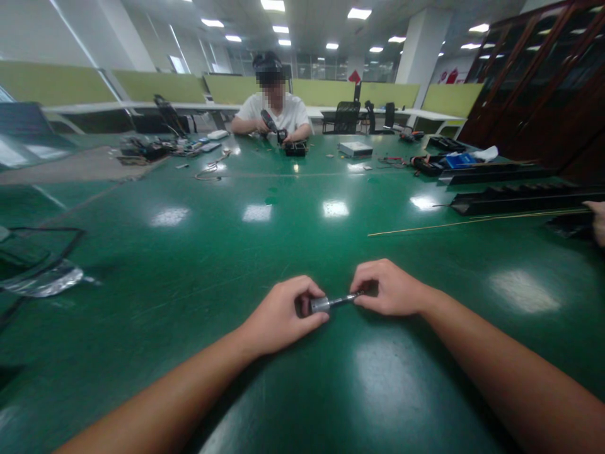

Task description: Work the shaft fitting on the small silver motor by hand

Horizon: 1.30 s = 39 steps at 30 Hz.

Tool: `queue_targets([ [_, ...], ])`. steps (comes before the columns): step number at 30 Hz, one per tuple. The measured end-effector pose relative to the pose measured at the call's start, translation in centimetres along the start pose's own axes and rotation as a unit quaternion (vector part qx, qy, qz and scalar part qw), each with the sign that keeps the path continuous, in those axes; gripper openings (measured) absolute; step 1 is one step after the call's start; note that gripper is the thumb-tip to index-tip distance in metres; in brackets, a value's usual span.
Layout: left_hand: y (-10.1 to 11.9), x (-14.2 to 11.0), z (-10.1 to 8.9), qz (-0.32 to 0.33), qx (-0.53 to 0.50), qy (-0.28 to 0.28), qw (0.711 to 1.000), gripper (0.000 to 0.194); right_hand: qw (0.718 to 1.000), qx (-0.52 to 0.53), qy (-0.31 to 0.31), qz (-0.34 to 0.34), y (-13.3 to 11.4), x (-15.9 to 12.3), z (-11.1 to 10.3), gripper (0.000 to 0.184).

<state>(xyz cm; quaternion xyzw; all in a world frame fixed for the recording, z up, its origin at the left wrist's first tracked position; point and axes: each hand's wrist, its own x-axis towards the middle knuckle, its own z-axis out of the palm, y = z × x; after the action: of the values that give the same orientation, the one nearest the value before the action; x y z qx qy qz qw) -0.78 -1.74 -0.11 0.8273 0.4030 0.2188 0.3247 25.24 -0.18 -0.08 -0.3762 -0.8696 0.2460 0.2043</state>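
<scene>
My left hand (282, 313) is closed around a short silver metal cylinder (320, 306), thumb along its near side and fingers behind it. From the cylinder's right end a thin dark metal shaft (341, 301) runs to the right, in line with it. The fingertips of my right hand (388, 289) pinch the far end of that shaft, hiding part of the tip. Whether the shaft and cylinder are one piece I cannot tell. Both hands are low over the green tabletop (302, 246), close to each other.
Across the table a person (271, 107) handles a power drill (269, 120) above a black box-like part (295, 149). A thin yellowish rod (425, 226) and black rails (510, 200) lie right, near another person's hand (598, 221). Clear plastic wrap (51, 280) is left.
</scene>
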Motion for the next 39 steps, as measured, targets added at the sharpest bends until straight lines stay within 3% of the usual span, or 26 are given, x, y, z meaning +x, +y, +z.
queue_targets([
  [12, -0.1, -0.1, 0.1, 0.002, 0.004, 0.001, 1.000, 0.017, 1.000, 0.018, -0.008, 0.008, 0.4, -0.1, -0.5, 0.008],
  [17, -0.1, -0.1, 0.1, 0.027, 0.009, 0.016, 0.999, 0.018, 0.998, 0.049, 0.019, -0.016, -1.2, 1.0, 1.8, 0.009],
  [22, 0.0, 0.1, -0.2, 0.049, -0.005, 0.033, 0.998, 0.013, 0.998, -0.001, 0.063, -0.032, -2.2, 1.7, 3.7, 0.009],
  [27, 0.1, 0.3, 0.1, 0.006, 0.027, 0.029, 0.999, 0.022, 0.997, -0.006, 0.069, -0.043, -1.7, 1.4, 3.4, 0.010],
  [39, 0.0, 0.2, 0.2, -0.001, 0.019, 0.005, 1.000, 0.020, 0.997, 0.007, 0.054, -0.050, -1.5, 1.1, 3.0, 0.012],
])
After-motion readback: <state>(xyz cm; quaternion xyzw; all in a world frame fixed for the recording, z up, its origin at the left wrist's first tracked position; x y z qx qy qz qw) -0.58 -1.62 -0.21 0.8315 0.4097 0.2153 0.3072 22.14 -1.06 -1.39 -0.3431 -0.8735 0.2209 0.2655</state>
